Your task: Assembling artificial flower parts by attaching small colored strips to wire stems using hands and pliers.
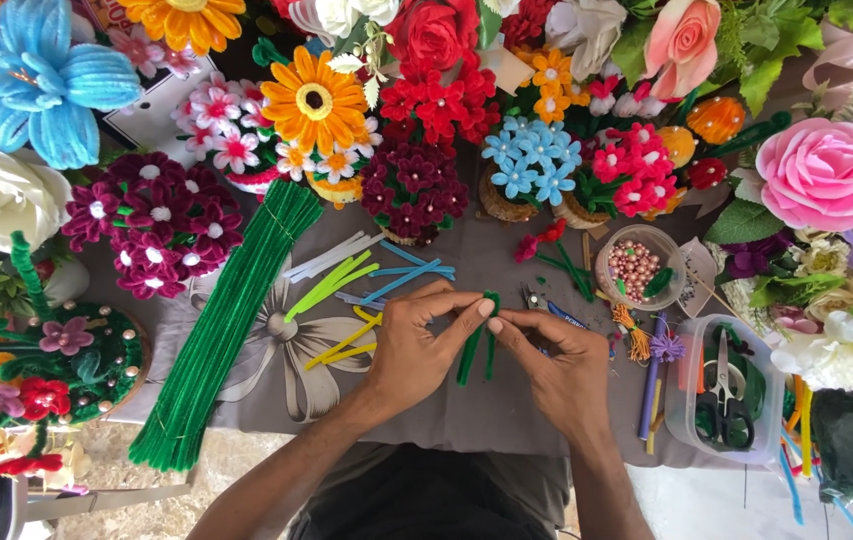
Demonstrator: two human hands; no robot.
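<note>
Grey desk [507, 420] crowded with craft flowers. Green pipe cleaner [479, 345] at centre, long axis near-vertical, top pinched between left hand [417, 350] and right hand [562, 365], both closed on it.

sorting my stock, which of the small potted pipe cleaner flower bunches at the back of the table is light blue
The light blue fuzzy flower bunch in a woven basket pot, standing between the dark maroon bunch and the red-pink bunch.
</note>
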